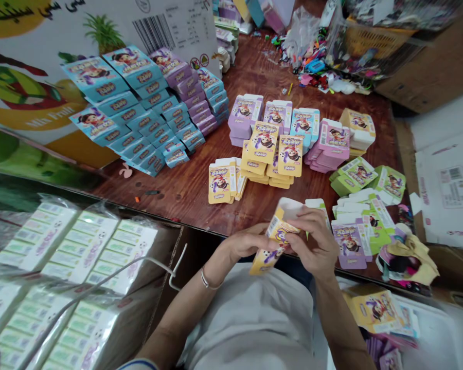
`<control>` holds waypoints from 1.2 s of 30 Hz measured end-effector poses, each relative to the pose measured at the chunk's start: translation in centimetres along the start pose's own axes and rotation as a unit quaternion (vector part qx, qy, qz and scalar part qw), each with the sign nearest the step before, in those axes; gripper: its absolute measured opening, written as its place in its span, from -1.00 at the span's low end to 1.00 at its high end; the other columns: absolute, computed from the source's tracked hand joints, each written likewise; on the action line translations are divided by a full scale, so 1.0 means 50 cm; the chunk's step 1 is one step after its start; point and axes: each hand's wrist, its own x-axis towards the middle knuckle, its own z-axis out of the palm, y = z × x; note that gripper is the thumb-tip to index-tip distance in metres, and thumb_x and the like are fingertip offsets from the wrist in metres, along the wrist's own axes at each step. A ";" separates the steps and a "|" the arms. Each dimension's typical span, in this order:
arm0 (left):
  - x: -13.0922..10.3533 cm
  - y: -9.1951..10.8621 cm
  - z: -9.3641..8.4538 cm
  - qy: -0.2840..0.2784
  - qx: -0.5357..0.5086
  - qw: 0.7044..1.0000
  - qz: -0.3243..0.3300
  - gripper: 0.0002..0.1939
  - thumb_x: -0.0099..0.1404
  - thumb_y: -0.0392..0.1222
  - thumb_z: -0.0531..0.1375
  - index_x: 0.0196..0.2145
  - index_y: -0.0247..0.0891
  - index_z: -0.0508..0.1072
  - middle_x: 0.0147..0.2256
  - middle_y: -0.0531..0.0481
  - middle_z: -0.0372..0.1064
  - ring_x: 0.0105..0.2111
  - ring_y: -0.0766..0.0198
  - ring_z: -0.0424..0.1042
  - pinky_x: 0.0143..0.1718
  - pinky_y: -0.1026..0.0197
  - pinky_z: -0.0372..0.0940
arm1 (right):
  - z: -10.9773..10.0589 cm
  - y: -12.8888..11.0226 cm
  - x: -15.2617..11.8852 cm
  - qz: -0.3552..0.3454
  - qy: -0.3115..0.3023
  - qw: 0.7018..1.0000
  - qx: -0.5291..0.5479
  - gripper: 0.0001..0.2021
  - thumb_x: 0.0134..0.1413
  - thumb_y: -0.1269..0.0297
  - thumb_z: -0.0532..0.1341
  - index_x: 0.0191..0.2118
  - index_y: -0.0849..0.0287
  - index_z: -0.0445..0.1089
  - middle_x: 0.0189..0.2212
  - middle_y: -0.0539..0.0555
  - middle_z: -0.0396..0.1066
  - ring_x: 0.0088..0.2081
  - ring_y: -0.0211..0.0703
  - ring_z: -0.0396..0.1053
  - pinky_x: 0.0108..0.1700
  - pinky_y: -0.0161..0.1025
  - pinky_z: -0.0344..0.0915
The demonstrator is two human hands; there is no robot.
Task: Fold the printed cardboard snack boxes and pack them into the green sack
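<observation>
Over my lap, at the table's front edge, I hold a yellow carton (pixel 273 253) with its white top flap raised. My left hand (pixel 250 241) grips it from the left side, fingers wrapped round it. On the other side my right hand (pixel 314 239) pinches the carton near its upper end. Flat yellow cartons (pixel 221 182) lie just beyond my hands. Behind them are stacked yellow cartons (pixel 263 146). Close to my right hand are a loose green carton (pixel 317 204) and a flat purple carton (pixel 349 245).
Blue and purple filled boxes (pixel 146 113) are piled at the left. A large printed case (pixel 177 36) stands behind them. Small plastic trinkets (pixel 316 67) lie at the back right. Shrink-wrapped packs (pixel 73 241) sit lower left, with a grey cable (pixel 127 264) across them.
</observation>
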 end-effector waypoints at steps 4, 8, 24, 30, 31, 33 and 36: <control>0.015 -0.005 0.008 0.134 0.018 0.991 0.020 -0.49 -0.11 0.11 0.41 -0.32 -0.36 0.51 -0.42 -0.06 0.48 -0.46 0.28 0.41 -0.35 0.24 0.33 | 0.007 0.019 -0.031 0.145 0.066 0.987 0.012 -0.63 0.12 0.26 0.24 0.07 0.08 0.37 0.00 0.14 0.39 0.05 -0.05 0.38 0.02 -0.09 0.40; 0.027 -0.021 0.008 0.252 0.268 0.910 0.193 -0.41 0.16 0.07 0.29 0.05 -0.32 0.36 -0.06 -0.17 0.45 -0.14 0.14 0.45 -0.09 0.15 0.33 | 0.021 0.030 -0.054 0.120 0.092 0.988 -0.039 -0.78 0.13 0.35 0.22 -0.09 0.10 0.47 -0.28 0.05 0.54 -0.29 -0.20 0.50 -0.21 -0.28 0.46; 0.022 -0.026 0.027 0.254 0.545 0.774 0.195 -0.49 0.30 0.27 0.02 -0.14 -0.25 0.33 -0.20 -0.12 0.40 -0.21 0.13 0.43 -0.16 0.10 0.30 | 0.010 0.045 -0.046 0.237 0.078 0.968 -0.009 -0.55 0.08 0.11 0.26 -0.70 0.19 0.17 -0.76 -0.14 0.08 -0.67 -0.42 0.03 -0.61 -0.39 0.04; 0.036 -0.061 0.037 0.260 0.745 0.549 0.276 -0.11 0.26 0.04 0.18 0.32 -0.43 -0.18 0.20 -0.46 0.14 0.17 -0.10 0.21 0.14 -0.08 0.10 | 0.023 0.058 -0.059 0.154 0.275 0.943 -0.106 -0.61 0.00 0.24 0.35 0.00 0.14 0.45 -0.27 0.11 0.58 -0.43 -0.21 0.48 -0.34 -0.28 0.44; 0.040 -0.067 0.037 0.293 0.742 0.535 0.278 -0.14 0.26 0.01 0.17 0.31 -0.45 -0.15 0.15 -0.43 0.21 0.10 -0.07 0.29 0.07 -0.03 0.16 | 0.026 0.054 -0.059 0.145 0.262 0.950 -0.089 -0.67 0.01 0.28 0.34 -0.05 0.12 0.48 -0.24 0.12 0.58 -0.36 -0.18 0.52 -0.27 -0.25 0.47; 0.047 -0.073 0.036 0.326 0.738 0.519 0.281 -0.22 0.25 0.00 0.16 0.28 -0.45 -0.02 0.08 -0.38 0.31 -0.01 -0.04 0.35 -0.04 0.04 0.23 | 0.032 0.044 -0.055 0.150 0.231 0.961 -0.005 -0.84 0.05 0.30 0.31 -0.20 0.11 0.53 -0.19 0.11 0.58 -0.21 -0.12 0.55 -0.13 -0.18 0.48; 0.047 -0.072 0.033 0.318 0.760 0.498 0.269 -0.35 0.27 -0.05 0.14 0.22 -0.40 0.13 0.06 -0.32 0.34 -0.03 -0.03 0.35 -0.06 0.04 0.22 | 0.036 0.039 -0.048 0.230 0.208 0.942 0.130 -0.88 0.09 0.25 0.29 -0.26 0.13 0.52 -0.20 0.09 0.58 -0.16 -0.09 0.55 -0.12 -0.14 0.50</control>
